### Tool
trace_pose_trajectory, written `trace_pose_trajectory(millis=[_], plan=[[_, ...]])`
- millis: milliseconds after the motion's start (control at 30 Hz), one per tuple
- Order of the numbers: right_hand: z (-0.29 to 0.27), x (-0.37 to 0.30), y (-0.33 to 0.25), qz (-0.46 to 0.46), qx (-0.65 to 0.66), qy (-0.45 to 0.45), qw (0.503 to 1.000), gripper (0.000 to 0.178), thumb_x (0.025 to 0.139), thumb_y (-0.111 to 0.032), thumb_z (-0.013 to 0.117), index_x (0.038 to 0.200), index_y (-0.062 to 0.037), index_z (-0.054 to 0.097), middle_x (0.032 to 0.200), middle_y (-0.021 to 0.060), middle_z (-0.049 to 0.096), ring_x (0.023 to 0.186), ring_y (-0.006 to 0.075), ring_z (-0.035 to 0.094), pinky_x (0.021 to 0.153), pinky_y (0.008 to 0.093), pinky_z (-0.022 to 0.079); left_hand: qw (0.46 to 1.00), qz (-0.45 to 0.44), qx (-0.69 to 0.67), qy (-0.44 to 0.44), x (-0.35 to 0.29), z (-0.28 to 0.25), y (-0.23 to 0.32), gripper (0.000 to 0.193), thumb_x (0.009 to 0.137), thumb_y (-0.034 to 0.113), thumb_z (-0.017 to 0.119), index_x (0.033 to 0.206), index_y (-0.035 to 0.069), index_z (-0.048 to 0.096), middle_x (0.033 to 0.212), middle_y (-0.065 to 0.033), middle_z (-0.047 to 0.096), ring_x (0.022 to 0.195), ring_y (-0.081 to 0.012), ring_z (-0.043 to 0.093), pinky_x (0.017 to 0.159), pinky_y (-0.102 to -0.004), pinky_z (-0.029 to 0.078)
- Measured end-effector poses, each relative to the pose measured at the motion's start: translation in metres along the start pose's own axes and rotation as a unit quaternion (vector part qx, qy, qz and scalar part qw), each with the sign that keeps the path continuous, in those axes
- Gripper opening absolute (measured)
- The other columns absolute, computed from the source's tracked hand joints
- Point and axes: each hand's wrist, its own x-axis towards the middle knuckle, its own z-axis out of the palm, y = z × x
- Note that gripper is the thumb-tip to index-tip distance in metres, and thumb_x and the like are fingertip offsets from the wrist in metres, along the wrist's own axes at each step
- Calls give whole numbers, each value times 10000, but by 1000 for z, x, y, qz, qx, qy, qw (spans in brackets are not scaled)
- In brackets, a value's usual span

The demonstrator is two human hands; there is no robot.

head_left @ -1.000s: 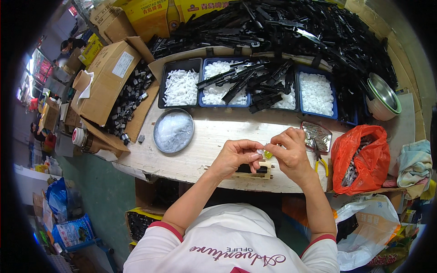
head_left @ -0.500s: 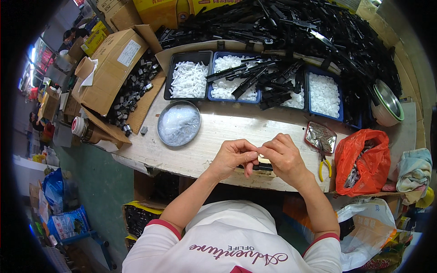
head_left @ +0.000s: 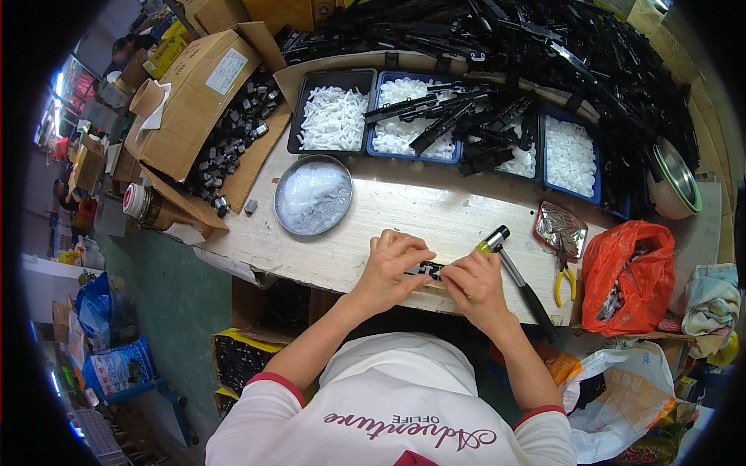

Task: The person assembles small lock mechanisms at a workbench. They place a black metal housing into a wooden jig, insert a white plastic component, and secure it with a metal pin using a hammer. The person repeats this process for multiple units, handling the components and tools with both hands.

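Observation:
A short black plastic part (head_left: 426,269) with white bits on it lies at the table's front edge, between my hands. My left hand (head_left: 390,268) is closed on the part's left end, thumb and fingers curled over it. At the other end my right hand (head_left: 475,279) has its fingers pinched together, touching the part. Whatever its fingertips hold is hidden. Just beyond and right of that hand rests a hammer (head_left: 519,278) with a black handle and a metal head, its grip reaching over the table edge.
A round metal dish (head_left: 278,203) with translucent material sits on the left. Behind are trays (head_left: 374,158) of white pieces, with black plastic parts (head_left: 439,130) across them and a large heap beyond. Pliers (head_left: 566,283), a red bag (head_left: 629,272) and a carton (head_left: 190,101) flank the table.
My hands have come down from a raised pinch and moved apart, onto the black part. The hammer now shows beside my right hand. The whole view has shifted slightly.

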Motion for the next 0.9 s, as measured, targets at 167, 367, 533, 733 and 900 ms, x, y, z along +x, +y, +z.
trace_pose_trajectory(millis=[167,367,533,733,900], plan=[[13,-4,3,12,-17,-26,999,131,675,-86,660,798,-93,614,747,6,519,771,181,467,694,348,288,999,-25,26,-29,-6,13,-6,346,633,213,738,948,106,644,979,-22,549,966,-205,432,816,-349,277],[3,-5,3,25,0,-55,998,179,672,-56,641,844,-104,632,776,10,515,798,188,463,717,367,275,999,-26,24,-38,-4,14,-7,322,633,191,735,932,112,645,941,-22,536,933,-205,432,797,-351,272],[-1,-5,8,29,23,-49,998,165,680,-60,640,842,-96,634,780,13,519,791,191,468,718,361,280,996,-36,57,-58,3,14,1,262,636,169,714,883,113,645,918,-33,524,922,-214,429,795,-358,271],[-44,-7,50,125,-44,61,989,117,702,-79,647,819,-85,641,792,21,553,801,198,487,718,352,301,924,69,310,-214,30,1,27,188,656,196,687,796,84,632,818,-63,522,863,-242,452,767,-388,298],[-86,-20,99,204,-172,106,958,110,696,-100,652,804,-109,636,806,21,559,832,205,487,727,375,300,927,153,242,-243,96,18,43,163,653,203,699,717,68,635,769,-75,534,836,-252,475,744,-390,330]])
